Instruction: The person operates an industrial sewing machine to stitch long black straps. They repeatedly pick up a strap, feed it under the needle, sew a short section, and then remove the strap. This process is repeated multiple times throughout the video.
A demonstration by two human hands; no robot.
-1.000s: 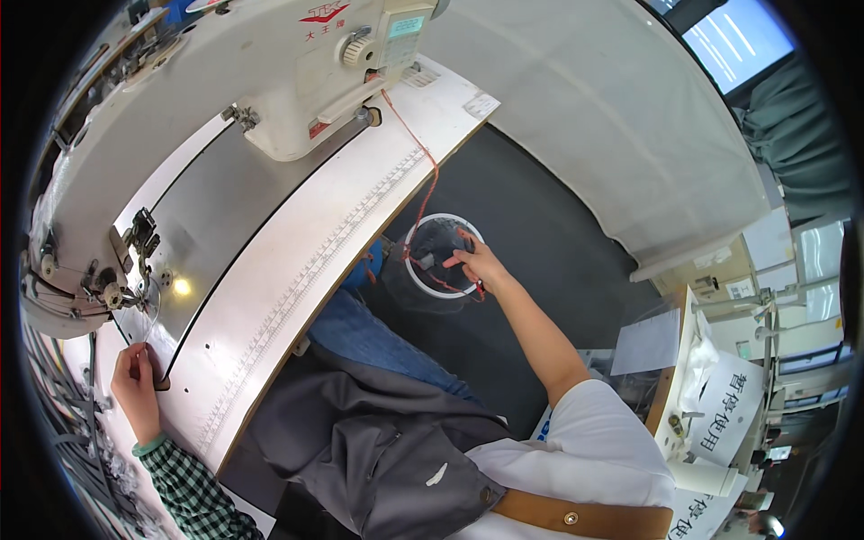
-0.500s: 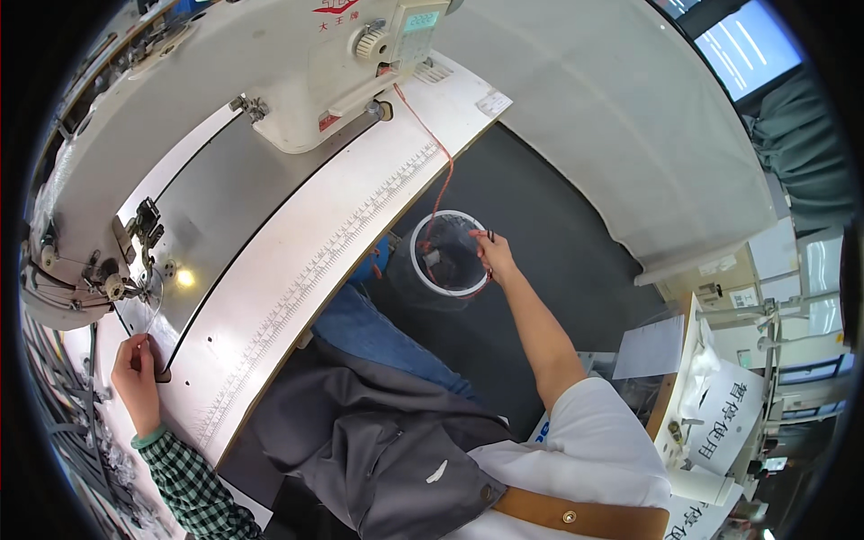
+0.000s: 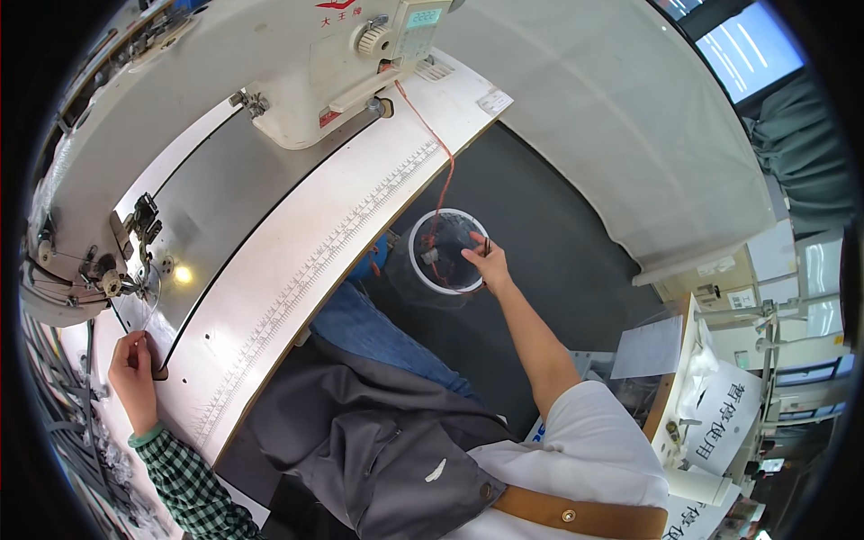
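Observation:
At the left, my left hand (image 3: 133, 369) is closed in a pinch on the sewing machine's white bed, just in front of the needle area. Fine pale thread (image 3: 155, 306) runs from there to its fingertips. My right hand (image 3: 489, 263) reaches over the near-right rim of a round bin (image 3: 415, 261) with a clear plastic liner. A thin dark tool (image 3: 487, 245) shows at its fingers, too small to name. A red cord (image 3: 449, 175) hangs from the sewing machine (image 3: 297, 81) into the bin and loops up toward this hand.
A steel plate (image 3: 234, 180) lies in the white tabletop, with a printed ruler (image 3: 315, 261) along its front. My jeans and a grey apron (image 3: 360, 450) are close below the edge. Beyond the dark floor hangs a pale cloth (image 3: 594, 135); a cluttered bench (image 3: 670, 405) stands at right.
My right hand has shifted slightly left, and its fingers now extend farther over the bin's opening. The left hand keeps its pinch, with only a slight shift.

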